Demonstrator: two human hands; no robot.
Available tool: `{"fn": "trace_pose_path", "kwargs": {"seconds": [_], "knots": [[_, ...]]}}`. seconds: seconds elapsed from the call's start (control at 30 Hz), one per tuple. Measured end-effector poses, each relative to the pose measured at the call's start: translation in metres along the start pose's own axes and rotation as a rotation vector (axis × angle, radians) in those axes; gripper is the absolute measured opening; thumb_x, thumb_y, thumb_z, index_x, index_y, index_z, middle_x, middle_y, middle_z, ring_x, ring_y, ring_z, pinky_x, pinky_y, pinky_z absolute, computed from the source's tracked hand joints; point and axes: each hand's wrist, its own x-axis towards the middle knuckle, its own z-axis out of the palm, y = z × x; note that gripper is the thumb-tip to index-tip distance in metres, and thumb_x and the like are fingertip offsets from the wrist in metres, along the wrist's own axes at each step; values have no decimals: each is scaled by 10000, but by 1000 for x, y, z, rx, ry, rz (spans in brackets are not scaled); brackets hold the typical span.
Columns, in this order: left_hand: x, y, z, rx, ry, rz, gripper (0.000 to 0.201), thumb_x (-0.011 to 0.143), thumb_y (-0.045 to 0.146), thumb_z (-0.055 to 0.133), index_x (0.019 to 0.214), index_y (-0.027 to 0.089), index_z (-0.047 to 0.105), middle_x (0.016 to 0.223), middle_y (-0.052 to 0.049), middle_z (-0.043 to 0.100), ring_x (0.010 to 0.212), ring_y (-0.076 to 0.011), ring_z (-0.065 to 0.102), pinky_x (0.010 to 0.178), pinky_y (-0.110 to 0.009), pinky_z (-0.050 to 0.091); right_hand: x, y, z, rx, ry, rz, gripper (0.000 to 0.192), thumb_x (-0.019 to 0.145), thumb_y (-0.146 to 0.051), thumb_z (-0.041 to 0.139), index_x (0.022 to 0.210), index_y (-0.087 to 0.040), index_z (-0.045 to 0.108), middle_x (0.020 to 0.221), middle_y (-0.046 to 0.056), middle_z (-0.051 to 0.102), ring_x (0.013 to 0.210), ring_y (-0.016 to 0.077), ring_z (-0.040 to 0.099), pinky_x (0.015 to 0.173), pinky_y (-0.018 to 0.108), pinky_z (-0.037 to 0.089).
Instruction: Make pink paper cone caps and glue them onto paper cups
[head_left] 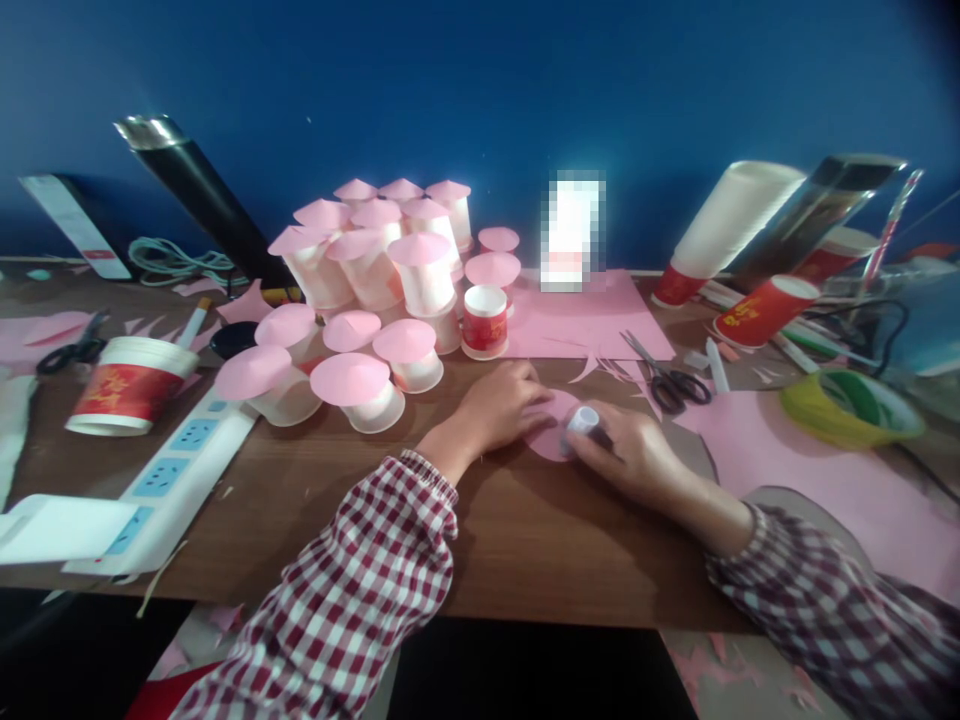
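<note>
Right hand is wrapped around white-ended stick; pink disc, at its 9 o'clock, should be kept flat under half-curled left hand, pinch undeterminable.

pink disc: partly covered | bright panel: pixelated | white adapter: cropped left

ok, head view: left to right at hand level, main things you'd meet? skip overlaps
Red-and-white paper cup → frontmost pink-capped cup → left hand → pink paper disc → right hand → yellow roll
</note>
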Motion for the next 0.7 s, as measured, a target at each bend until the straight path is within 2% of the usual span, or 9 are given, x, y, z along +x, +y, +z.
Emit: {"fn": "trace_pose_path", "kwargs": {"seconds": [0.13,0.2,0.3,0.4,0.47,0.57,0.63,0.7], "knots": [[0,0,-1,-3,-6,-5,252,799,383,589,954,211,687,944,-61,564,888,-180,525,796,-309,435,1,-3,-4,118,-60,49,173,857,-303,493,773,-172,569,692,13,621,609,145,550,572,234,401],[-1,0,0,-8,-1,-6,246,804,377,584,955,212,686,948,-63,564,892,-181,525,795,-310,434,1,-1,-4,156,-27,53,166,869,-299,485,844,-172,589,755,22,651,657,152,579,604,235,421],[0,0,1,-12,4,-13,260,822,397,552,940,211,690,947,-67,564,889,-181,525,791,-312,433,0,2,0,84,31,22,173,855,-318,516,912,-175,595,833,45,667,716,176,597,635,253,428],[1,0,0,-15,-5,-10,298,831,429,526,930,204,693,945,-68,564,884,-180,524,791,-310,431,0,2,2,31,21,3,179,836,-338,547,876,-171,600,832,57,666,723,190,592,634,268,430],[0,0,0,-14,-13,-3,297,826,428,534,936,200,692,942,-67,564,881,-180,523,793,-307,429,-1,-1,0,115,-31,26,186,837,-343,546,827,-167,607,781,50,664,688,182,590,615,269,439],[-1,1,-1,-30,-5,-8,283,819,408,553,966,204,683,950,-65,564,882,-177,524,788,-299,430,1,0,-5,434,-70,68,207,861,-350,516,826,-168,609,764,42,665,680,171,610,626,274,477],[-2,2,-2,-57,5,-24,296,809,412,568,994,207,675,956,-64,565,879,-176,528,777,-293,436,3,7,-9,623,54,106,189,862,-355,519,878,-182,595,769,30,657,671,161,619,624,275,494],[-2,2,-2,-78,11,-37,309,793,407,590,1011,204,668,949,-62,570,877,-178,532,771,-291,441,6,18,-11,697,237,160,183,846,-355,546,947,-204,563,776,16,644,668,155,623,619,278,502]]}}
